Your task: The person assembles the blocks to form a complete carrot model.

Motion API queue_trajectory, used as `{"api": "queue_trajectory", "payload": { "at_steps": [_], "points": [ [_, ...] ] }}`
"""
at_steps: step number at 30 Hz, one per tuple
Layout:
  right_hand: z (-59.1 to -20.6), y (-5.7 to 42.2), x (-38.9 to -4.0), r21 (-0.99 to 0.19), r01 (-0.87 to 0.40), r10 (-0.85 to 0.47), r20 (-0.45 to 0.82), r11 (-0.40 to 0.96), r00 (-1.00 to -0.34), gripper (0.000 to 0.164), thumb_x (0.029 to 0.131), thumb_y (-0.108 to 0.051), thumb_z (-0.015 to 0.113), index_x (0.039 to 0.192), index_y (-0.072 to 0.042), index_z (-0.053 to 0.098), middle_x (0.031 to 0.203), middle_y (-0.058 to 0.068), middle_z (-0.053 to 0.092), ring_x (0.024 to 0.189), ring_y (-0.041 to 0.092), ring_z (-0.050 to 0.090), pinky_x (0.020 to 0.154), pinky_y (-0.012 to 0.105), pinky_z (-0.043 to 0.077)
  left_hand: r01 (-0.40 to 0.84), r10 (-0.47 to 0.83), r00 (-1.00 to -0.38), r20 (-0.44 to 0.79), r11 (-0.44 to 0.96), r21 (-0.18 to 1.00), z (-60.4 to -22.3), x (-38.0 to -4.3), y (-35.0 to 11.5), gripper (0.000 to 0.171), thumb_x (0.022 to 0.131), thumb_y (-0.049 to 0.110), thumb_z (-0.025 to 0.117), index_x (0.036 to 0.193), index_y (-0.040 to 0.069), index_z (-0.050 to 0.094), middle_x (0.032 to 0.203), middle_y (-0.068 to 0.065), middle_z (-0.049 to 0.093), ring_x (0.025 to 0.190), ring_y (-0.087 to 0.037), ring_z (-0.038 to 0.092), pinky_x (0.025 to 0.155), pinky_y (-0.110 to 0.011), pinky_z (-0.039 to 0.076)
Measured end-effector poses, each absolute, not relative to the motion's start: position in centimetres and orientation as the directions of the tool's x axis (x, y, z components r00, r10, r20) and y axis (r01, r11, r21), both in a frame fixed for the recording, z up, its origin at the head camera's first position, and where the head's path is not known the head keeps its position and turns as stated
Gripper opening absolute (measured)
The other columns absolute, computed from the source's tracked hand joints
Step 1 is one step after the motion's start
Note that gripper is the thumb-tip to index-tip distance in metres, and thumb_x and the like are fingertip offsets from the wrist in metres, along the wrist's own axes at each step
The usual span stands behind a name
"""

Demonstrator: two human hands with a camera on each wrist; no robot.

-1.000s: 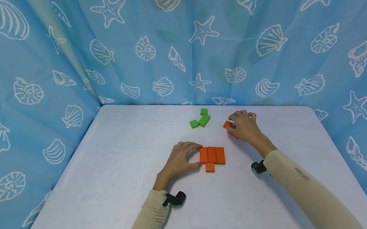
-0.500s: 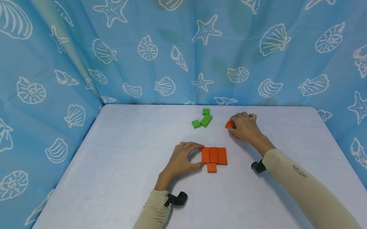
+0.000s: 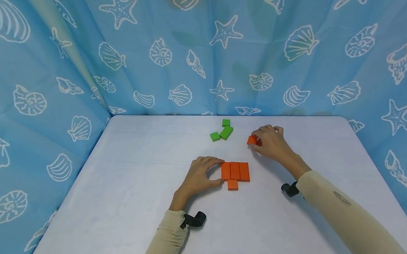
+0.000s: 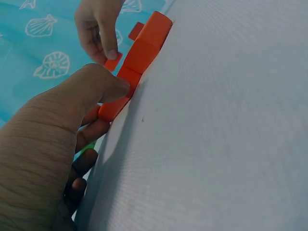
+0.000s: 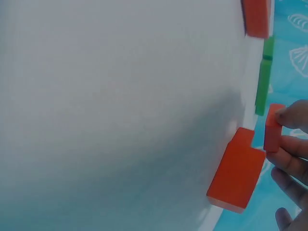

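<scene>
In the head view my left hand [image 3: 200, 176] lies at the left side of a group of flat orange blocks [image 3: 235, 171]: several in a row with a smaller one below. Its thumb and index finger grip the ends of the leftmost orange block [image 3: 226, 170]. Farther right and back is my right hand [image 3: 270, 142]. Seen from the right wrist, its thumb and fingers pinch a small orange block [image 5: 273, 127] upright. Beside it are a larger orange block [image 5: 236, 178] and a small orange piece [image 5: 243, 137], which the hand mostly hides in the head view.
Three green blocks [image 3: 226, 133] lie near the back edge of the white-covered table [image 3: 133, 177], left of my right hand. A blue curtain [image 3: 192, 77] with shell and starfish prints hangs behind the table and along its left side.
My right wrist has shifted slightly right, and the orange that showed beneath the palm is now covered. The left hand keeps its place at the block row. The head view sways a little.
</scene>
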State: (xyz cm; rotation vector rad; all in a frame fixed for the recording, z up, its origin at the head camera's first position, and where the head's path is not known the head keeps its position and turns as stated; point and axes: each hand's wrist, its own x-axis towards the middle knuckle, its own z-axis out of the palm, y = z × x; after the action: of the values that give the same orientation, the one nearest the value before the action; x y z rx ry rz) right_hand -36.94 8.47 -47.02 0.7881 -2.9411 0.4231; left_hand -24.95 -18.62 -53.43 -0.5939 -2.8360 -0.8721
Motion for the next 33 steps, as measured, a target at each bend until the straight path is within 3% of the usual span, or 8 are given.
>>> {"api": "queue_trajectory", "payload": {
  "at_steps": [19,33],
  "points": [
    [-46.2,8.8,-30.6,-0.247,-0.686,-0.633,0.266,0.685,-0.727,0.031,0.085,-0.026,0.078,0.112,-0.012,0.072,0.109,0.004,0.068,0.113,0.028,0.054,0.101,0.061,0.028,0.400,0.340,-0.916,0.211,0.754,0.521,-53.0,-24.8,-18.5,0.056,0.084,0.044,0.073,0.136,0.027,0.061,0.136,0.007,0.058,0.123,-0.020,0.047,0.104,-0.042,0.034],
    [-46.4,8.9,-27.3,-0.237,-0.770,-0.696,0.332,0.592,-0.637,0.033,0.081,-0.026,0.083,0.110,-0.012,0.073,0.105,0.001,0.067,0.113,0.027,0.054,0.100,0.058,0.029,0.397,0.337,-0.918,0.211,0.754,0.524,-53.1,-24.8,-18.5,0.058,0.084,0.046,0.072,0.137,0.027,0.060,0.136,0.006,0.058,0.123,-0.020,0.047,0.105,-0.044,0.034]
  ]
}}
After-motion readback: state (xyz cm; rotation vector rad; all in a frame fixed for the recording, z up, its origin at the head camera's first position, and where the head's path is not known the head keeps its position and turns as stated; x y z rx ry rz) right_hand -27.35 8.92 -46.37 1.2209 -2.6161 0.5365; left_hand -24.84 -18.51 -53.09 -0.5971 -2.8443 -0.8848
